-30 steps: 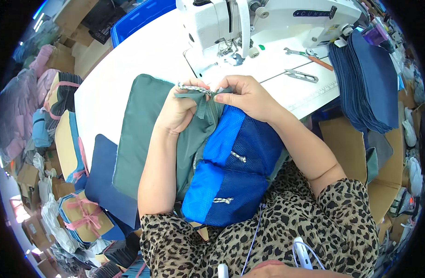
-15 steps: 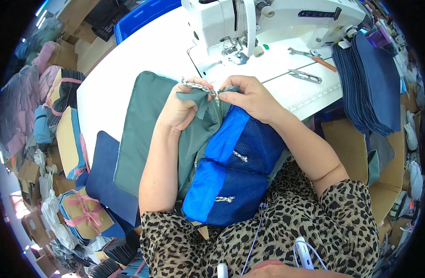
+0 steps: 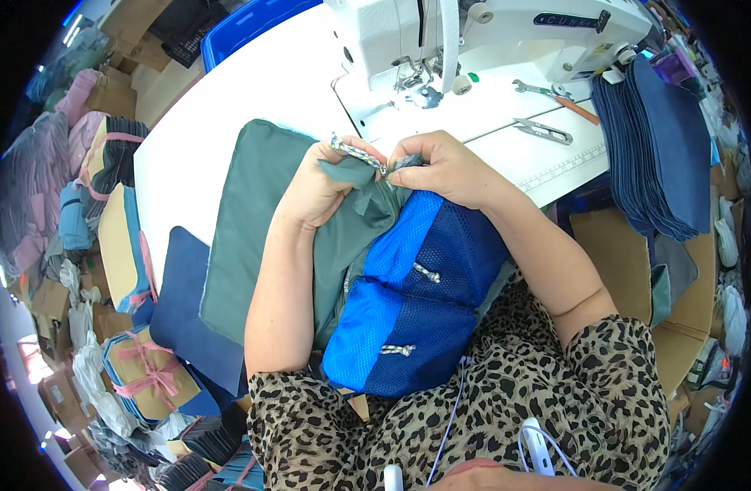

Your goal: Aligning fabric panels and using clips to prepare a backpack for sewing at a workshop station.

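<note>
My left hand (image 3: 314,188) is closed on gathered green fabric (image 3: 257,221), and a braided multicoloured cord (image 3: 355,151) sticks out above its fingers. Pinched in my right hand (image 3: 449,170) is the neighbouring edge of the same sewn piece. The fingertips almost meet at a small shiny part by the cord's end; its exact kind is hidden. Below hang two blue mesh pockets (image 3: 437,315) with short cord pulls, resting against my lap. A flat green panel spreads left, over the table's edge, with a navy panel (image 3: 187,303) beneath it.
A white sewing machine (image 3: 424,49) stands just beyond my hands. On the white table (image 3: 187,147) lie thread snips (image 3: 545,131), a wrench (image 3: 532,87) and an orange-handled tool (image 3: 578,110). Stacked navy panels (image 3: 654,155) hang at right. A blue bin (image 3: 252,29) is far left; tied bundles (image 3: 150,372) sit left.
Both hands keep their hold at nearly the same spot. The view has shifted slightly, and the fabric lies almost as before.
</note>
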